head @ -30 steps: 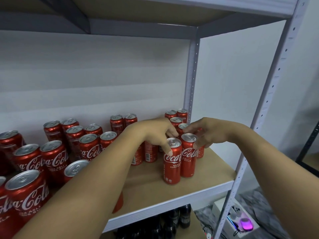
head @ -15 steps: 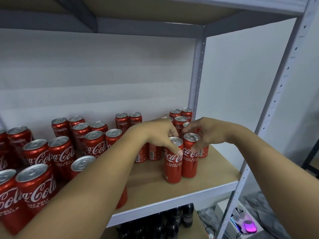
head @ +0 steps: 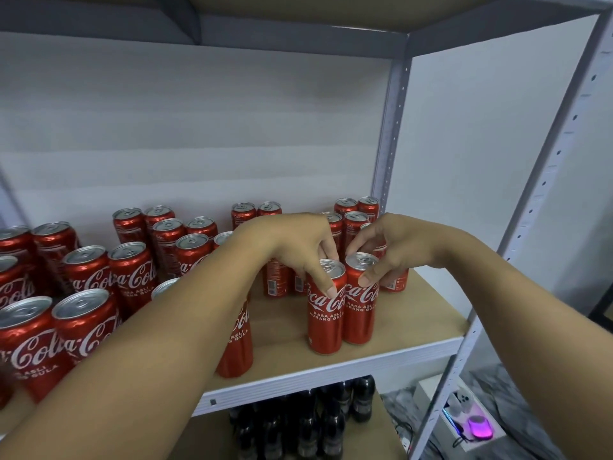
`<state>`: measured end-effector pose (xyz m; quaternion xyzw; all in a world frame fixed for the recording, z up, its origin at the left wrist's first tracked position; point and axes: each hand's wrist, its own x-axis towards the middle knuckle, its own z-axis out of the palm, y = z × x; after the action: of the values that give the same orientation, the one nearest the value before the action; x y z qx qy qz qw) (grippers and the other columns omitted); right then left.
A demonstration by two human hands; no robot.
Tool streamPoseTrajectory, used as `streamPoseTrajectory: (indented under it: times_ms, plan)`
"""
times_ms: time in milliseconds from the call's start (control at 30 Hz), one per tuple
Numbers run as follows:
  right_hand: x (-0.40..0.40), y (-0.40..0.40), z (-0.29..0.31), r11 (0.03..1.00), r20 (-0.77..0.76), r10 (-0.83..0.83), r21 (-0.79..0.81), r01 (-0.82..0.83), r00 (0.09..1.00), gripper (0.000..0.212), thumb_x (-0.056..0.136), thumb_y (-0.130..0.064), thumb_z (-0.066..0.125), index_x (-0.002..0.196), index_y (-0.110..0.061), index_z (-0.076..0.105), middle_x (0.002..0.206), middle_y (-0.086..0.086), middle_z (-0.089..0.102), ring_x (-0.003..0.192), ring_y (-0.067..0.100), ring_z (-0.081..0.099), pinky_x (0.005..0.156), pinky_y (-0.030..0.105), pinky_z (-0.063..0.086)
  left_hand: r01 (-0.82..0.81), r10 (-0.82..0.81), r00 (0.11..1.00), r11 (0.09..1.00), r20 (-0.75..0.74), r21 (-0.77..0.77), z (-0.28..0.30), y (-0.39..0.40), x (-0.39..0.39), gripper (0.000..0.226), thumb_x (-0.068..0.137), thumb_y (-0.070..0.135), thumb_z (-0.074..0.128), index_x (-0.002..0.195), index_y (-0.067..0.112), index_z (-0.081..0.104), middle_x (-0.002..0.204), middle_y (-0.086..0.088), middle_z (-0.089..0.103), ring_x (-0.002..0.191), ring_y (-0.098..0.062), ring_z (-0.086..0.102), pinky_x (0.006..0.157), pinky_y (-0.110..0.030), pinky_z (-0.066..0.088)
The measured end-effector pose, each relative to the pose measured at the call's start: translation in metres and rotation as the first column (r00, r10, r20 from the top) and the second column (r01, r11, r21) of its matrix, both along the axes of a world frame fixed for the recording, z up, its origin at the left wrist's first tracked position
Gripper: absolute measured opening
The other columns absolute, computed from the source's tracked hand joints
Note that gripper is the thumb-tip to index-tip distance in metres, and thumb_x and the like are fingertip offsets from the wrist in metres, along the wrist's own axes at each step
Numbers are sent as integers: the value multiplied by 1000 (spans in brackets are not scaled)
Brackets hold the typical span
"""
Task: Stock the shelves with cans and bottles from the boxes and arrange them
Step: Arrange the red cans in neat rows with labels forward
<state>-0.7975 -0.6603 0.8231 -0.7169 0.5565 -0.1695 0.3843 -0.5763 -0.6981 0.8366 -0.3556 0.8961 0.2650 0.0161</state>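
Stocking shelf (head: 331, 366), near front edge toward right corner: two cans upright, touching. My left hand (head: 298, 247) pinches rim of left can (head: 325, 313); right hand (head: 394, 250) pinches rim of right can (head: 360, 307). Advice: keep pair vertical, slide together toward back rows, labels front, fingers low on rims.

"Coca-Cola" — "RASA ASLI KURANG GULA" — on the red cans (head: 326, 313)

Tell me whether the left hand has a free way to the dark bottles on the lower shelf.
Probably not: the left hand grips a red can, and the wooden shelf board lies above the dark bottles.
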Motion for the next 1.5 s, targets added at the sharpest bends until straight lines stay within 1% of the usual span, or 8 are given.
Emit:
streamPoseTrajectory:
  times_ms: [133, 467, 633, 800, 933, 1067, 1233, 1500]
  plan:
    - [15, 5, -1, 1000, 21, 25, -3, -25, 999, 47, 68, -3, 90, 110, -15, 74, 103, 8, 76, 90, 25, 76, 76, 47, 63, -25, 25, 1000, 999, 8, 22, 2, 4, 18, 48, 69, 33, 95, 111, 19, 79, 98, 10, 80, 92, -5, 75, 94, -35, 60]
    - [38, 4, -3, 997, 19, 78, -25, -77, 997, 50, 67, -6, 91, 112, -17, 74, 106, 3, 75, 93, 24, 75, 74, 44, 63, -64, 65, 997, 998, -40, 28, -5, 4, 47, 54, 64, 39, 97, 112, 26, 78, 106, 13, 78, 98, -4, 73, 95, -38, 60]
    - [37, 3, -2, 996, 8, 88, -22, -87, 996, 50, 68, -6, 91, 113, -19, 74, 110, 4, 74, 93, 24, 75, 72, 41, 63, -39, 42, 995, 998, -89, 40, -8, 6, 50, 46, 70, 36, 94, 111, 24, 77, 103, 15, 78, 99, -5, 73, 95, -42, 60]
    - [36, 1, 1, 996, -22, 84, -16, -85, 996, 51, 68, -5, 91, 114, -20, 74, 111, 2, 73, 92, 22, 75, 77, 45, 63, -57, 58, 987, 998, -151, 10, -14, 5, 50, 45, 69, 40, 94, 107, 23, 78, 104, 15, 78, 99, -4, 73, 90, -43, 62]
    - [34, 1, 2, 996, -50, 83, -13, -84, 995, 52, 68, -5, 91, 114, -19, 73, 114, 2, 72, 94, 22, 74, 76, 45, 63, -72, 77, 981, 997, -181, 32, -15, 6, 48, 46, 72, 36, 93, 112, 19, 77, 110, 10, 76, 95, -3, 73, 78, -36, 65]
    - [31, 2, 3, 997, -57, 75, -7, -75, 996, 48, 70, 0, 88, 113, -17, 73, 112, 1, 74, 90, 20, 75, 75, 44, 63, -83, 88, 976, 996, -199, 32, -17, 5, 45, 49, 72, 36, 93, 114, 18, 76, 112, 9, 75, 102, -6, 72, 75, -32, 65]
    - [31, 2, 4, 997, -53, 73, 13, -72, 996, 49, 71, 0, 88, 114, -17, 73, 114, 1, 73, 92, 22, 75, 76, 44, 63, -73, 69, 985, 997, -161, -19, -16, 6, 43, 47, 66, 41, 95, 107, 25, 78, 102, 15, 77, 100, -3, 72, 89, -39, 62]
    - [30, 1, 5, 996, -63, 75, 43, -73, 995, 51, 70, -2, 89, 115, -20, 72, 115, 1, 72, 93, 21, 75, 79, 47, 63, -80, 77, 988, 997, -136, -14, -13, 6, 42, 47, 64, 43, 97, 103, 27, 76, 97, 17, 77, 95, -4, 73, 90, -39, 62]
